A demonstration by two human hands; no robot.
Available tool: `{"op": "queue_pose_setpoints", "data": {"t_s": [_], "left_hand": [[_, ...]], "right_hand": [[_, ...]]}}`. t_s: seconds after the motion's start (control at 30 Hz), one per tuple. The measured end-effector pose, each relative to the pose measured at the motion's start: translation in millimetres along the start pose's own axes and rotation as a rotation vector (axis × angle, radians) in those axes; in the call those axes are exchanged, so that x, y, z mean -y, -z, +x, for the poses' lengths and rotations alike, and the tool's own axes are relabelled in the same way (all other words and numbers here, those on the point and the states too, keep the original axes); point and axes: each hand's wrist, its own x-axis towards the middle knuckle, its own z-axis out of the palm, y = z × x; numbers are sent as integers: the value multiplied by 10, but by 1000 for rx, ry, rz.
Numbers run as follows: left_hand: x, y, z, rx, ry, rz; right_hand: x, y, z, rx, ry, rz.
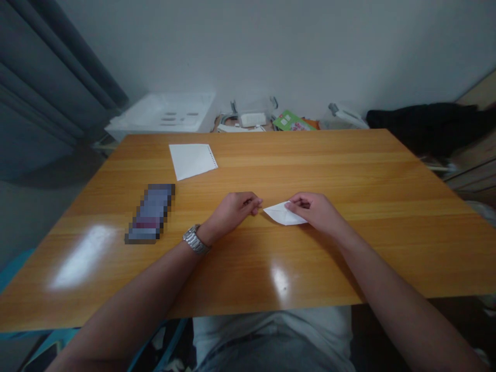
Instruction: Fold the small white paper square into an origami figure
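Right hand pinches folded white paper, thumb against fingers.
Over the glossy brown wooden table, the left hand curls its fingers closed beside the paper's tip, seemingly empty.

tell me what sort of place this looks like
Probably a room in a home, though a small office is possible. A bare-topped wooden table would suit either; the long grey curtain at the left and the dark cloth heaped at the right lean towards a home.

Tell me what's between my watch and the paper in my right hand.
In the head view, your left hand lies between the watch and that paper.
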Motion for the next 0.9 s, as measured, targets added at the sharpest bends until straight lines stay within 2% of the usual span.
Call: {"op": "queue_pose_setpoints", "data": {"t_s": [0.17, 0.4, 0.63, 0.73, 0.9], "left_hand": [[-12, -32, -13, -28, -39, 7], [-38, -79, -24, 47, -13, -38], [-3, -93, -13, 56, -10, -91], [-2, -93, -11, 23, -19, -79], [-11, -92, -3, -32, -20, -89]], "right_hand": [[-2, 7, 2, -2, 3, -37], [14, -16, -9, 4, -4, -17], [28, -26, -4, -10, -1, 25], [4, -42, -2, 22, -2, 59], [28, -103, -31, 149, -19, 120]]}}
